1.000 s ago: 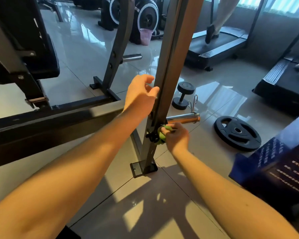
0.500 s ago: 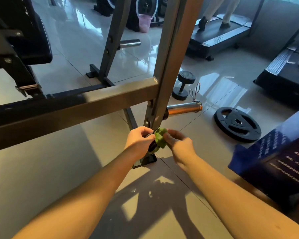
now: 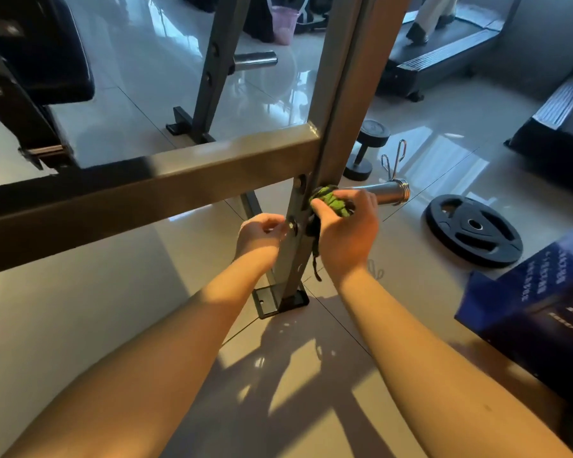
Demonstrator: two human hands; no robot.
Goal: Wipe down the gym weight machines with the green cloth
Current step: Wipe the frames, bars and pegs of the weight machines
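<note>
Green cloth [image 3: 333, 200] jumps up to the peg [image 3: 386, 193], right hand [image 3: 344, 233] gripping it in curled fingers, left hand [image 3: 258, 233] lets go, loosely curled by the post [image 3: 341, 120], so peg-wiping looks next.

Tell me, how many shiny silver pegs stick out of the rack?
2. One peg juts from the near post beside the right hand gripping the green cloth; the other peg sticks from the far post. Others may be hidden.
</note>
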